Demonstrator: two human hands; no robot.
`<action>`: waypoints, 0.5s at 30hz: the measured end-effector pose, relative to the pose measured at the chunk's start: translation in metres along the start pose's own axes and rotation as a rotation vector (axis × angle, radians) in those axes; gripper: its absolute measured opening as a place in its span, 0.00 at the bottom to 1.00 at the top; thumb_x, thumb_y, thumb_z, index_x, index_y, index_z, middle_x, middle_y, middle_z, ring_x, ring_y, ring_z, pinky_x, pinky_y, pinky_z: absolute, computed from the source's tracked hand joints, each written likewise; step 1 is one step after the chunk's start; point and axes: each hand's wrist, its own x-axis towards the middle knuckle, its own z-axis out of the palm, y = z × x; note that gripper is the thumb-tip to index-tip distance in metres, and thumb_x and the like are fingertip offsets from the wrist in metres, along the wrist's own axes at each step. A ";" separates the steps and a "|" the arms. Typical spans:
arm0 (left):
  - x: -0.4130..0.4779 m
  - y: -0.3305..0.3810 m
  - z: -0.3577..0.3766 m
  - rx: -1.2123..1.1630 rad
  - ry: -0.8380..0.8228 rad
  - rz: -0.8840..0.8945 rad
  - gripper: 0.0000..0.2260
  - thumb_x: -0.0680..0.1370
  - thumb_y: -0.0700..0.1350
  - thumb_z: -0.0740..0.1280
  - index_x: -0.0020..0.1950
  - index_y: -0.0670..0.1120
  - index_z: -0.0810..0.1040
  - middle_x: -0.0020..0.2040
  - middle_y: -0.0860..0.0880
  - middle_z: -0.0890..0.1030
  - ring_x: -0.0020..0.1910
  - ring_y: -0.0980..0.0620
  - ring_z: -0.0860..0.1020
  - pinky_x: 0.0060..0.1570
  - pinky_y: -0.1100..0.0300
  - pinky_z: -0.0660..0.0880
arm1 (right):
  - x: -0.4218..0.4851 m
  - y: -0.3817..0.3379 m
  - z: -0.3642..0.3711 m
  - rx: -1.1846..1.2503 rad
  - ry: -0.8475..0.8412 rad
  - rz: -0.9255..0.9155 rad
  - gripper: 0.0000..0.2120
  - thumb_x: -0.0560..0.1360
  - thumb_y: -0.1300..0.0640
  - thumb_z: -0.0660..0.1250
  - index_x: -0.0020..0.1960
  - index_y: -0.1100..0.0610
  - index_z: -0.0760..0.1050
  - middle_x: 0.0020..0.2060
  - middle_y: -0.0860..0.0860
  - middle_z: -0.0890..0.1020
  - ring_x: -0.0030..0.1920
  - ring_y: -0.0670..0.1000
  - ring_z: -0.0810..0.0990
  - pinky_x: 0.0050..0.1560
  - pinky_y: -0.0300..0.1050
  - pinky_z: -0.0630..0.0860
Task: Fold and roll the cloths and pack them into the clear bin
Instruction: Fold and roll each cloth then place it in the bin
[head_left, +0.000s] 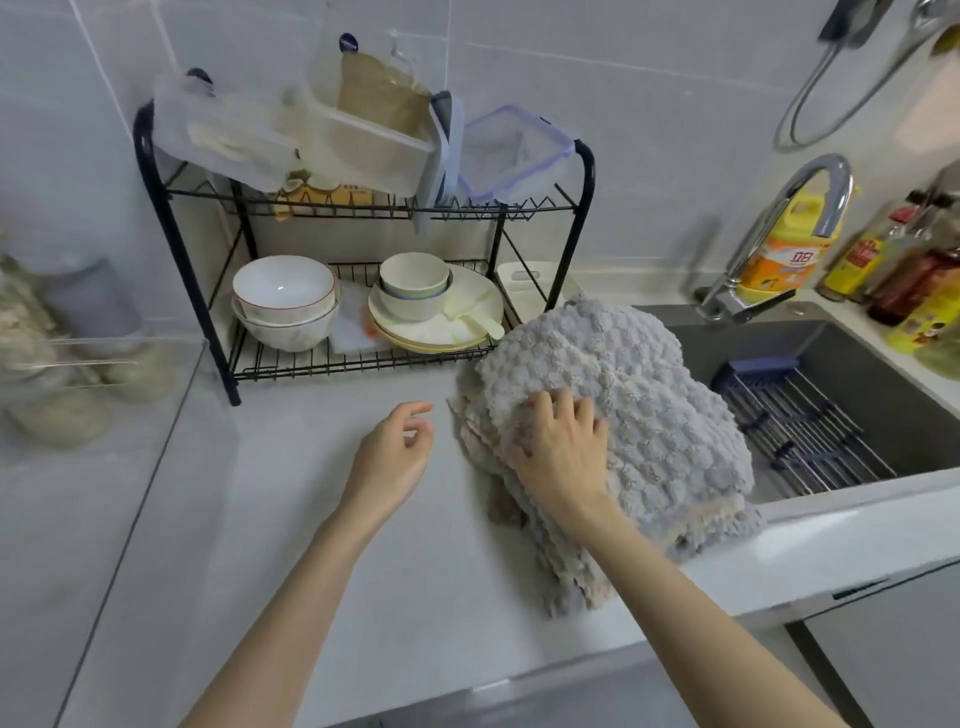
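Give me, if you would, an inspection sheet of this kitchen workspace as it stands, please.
Surface: pale counter, bare in front of the person.
Job's things: cloth pile, grey and beige, lies beside the sink; clear bin at far left, blurred, seems to hold pale rolls.
Clutter: dish rack with bowls, plates and plastic boxes; bottles behind the faucet.
Grippers: left hand relaxed above the counter, holding nothing; right hand on the cloth pile, fingers curled into its left edge.
Cables: a grey hose loops on the wall, upper right.
Surroundings: tiled wall; sink with a drain rack inside; faucet.
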 end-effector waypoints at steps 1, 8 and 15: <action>0.004 -0.006 0.006 0.017 0.004 0.036 0.13 0.80 0.43 0.60 0.64 0.49 0.74 0.57 0.50 0.80 0.52 0.54 0.78 0.54 0.60 0.72 | 0.003 0.001 0.008 -0.013 0.036 -0.004 0.17 0.75 0.48 0.61 0.58 0.58 0.70 0.55 0.55 0.73 0.53 0.59 0.71 0.49 0.53 0.67; 0.024 -0.042 0.033 0.093 0.071 0.240 0.15 0.79 0.43 0.61 0.66 0.50 0.73 0.58 0.50 0.78 0.51 0.54 0.77 0.53 0.60 0.71 | 0.011 0.007 0.044 0.075 0.370 -0.036 0.03 0.67 0.59 0.67 0.40 0.59 0.76 0.36 0.54 0.80 0.36 0.60 0.76 0.34 0.46 0.64; 0.007 -0.036 0.023 0.151 0.130 0.365 0.16 0.79 0.42 0.61 0.67 0.50 0.72 0.60 0.51 0.76 0.50 0.54 0.76 0.48 0.62 0.68 | 0.005 0.013 0.028 0.384 0.337 0.037 0.09 0.74 0.56 0.64 0.45 0.53 0.83 0.36 0.50 0.82 0.39 0.55 0.79 0.36 0.44 0.72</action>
